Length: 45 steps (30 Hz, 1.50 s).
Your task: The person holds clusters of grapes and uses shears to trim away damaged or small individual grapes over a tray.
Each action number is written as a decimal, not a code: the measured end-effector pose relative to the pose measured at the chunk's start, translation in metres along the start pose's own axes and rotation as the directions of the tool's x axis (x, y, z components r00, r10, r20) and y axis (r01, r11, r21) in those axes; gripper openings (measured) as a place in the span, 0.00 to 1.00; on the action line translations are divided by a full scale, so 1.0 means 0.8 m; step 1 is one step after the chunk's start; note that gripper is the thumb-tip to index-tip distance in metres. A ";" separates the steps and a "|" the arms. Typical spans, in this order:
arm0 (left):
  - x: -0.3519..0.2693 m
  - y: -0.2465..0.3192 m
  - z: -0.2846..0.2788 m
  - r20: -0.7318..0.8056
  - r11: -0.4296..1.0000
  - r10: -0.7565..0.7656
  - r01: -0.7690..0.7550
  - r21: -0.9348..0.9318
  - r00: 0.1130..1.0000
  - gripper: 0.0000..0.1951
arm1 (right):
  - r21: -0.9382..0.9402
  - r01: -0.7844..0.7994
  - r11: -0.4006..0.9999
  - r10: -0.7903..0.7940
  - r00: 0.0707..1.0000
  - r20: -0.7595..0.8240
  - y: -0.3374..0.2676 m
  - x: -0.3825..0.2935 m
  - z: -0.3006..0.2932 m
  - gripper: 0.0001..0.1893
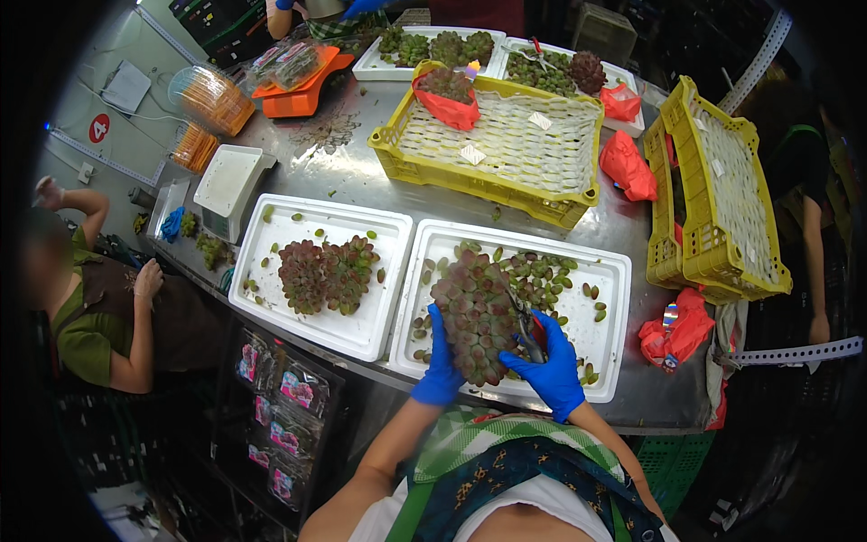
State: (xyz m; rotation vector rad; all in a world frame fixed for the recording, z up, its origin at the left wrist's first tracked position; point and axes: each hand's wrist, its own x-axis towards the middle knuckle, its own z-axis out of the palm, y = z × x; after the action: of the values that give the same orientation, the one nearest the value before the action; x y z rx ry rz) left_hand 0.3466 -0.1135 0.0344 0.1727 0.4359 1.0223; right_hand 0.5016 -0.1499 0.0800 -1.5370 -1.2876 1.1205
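In a blue glove, my left hand (440, 366) supports a large bunch of reddish-green grapes (476, 315) from its left side. My right hand (552, 369), gloved the same, grips red-handled snips (532, 332) whose blades lie against the bunch's right side. The right fingertips touch the lower grapes. Beneath the bunch is a white foam tray (613, 325) with many loose green grapes (538, 281) in it. A second foam tray (315, 337) to the left carries two bunches of grapes (325, 274) side by side and a few loose grapes.
Beyond the trays stands a yellow crate (474, 181) with a red-wrapped bunch (447, 98). More yellow crates (718, 183) and red wrapping (677, 328) are at the right. A white scale (229, 183) and an orange scale (298, 95) stand left. A co-worker (101, 298) is at the left edge.
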 end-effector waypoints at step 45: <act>0.013 -0.011 -0.020 0.169 0.748 0.338 -0.373 0.548 0.926 0.45 | 0.473 -0.037 0.880 0.070 0.996 -0.052 0.001 0.004 0.000 0.27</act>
State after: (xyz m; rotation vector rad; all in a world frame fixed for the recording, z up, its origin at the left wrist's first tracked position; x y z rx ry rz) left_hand 0.3515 -0.1106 0.0144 0.8605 0.6686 1.2337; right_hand 0.5023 -0.1471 0.0786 -1.2327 -0.8437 1.2929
